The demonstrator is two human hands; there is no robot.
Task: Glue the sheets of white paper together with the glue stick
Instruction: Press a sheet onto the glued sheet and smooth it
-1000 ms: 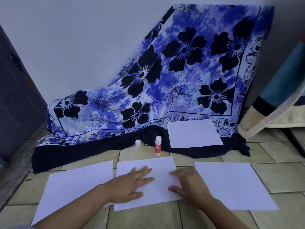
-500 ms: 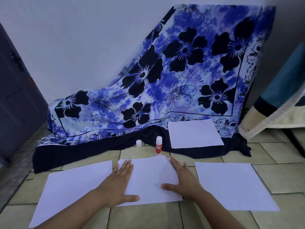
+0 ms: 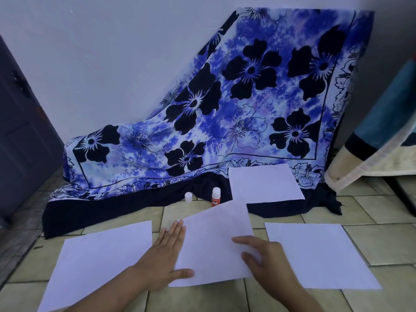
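Several white sheets lie on the tiled floor. The middle sheet [image 3: 211, 242] is tilted up off the floor, its far edge raised. My left hand [image 3: 166, 255] grips its left edge, fingers behind it and thumb in front. My right hand [image 3: 267, 260] holds its right side, thumb on top. A left sheet [image 3: 99, 264] and a right sheet [image 3: 319, 255] lie flat beside it. A fourth sheet [image 3: 264, 183] rests on the cloth's dark hem. The glue stick [image 3: 215, 197], red with a white top, stands upright behind the lifted sheet, its white cap [image 3: 188, 197] left of it.
A blue floral cloth [image 3: 225, 122] drapes down from the wall onto the floor ahead. A dark door [image 3: 20, 136] is at the left. Folded bedding [image 3: 382, 140] hangs at the right edge.
Both hands moved from pressing flat on the middle sheet to its side edges, then lifted and tilted it off the floor. The other sheets and glue stick stayed put.
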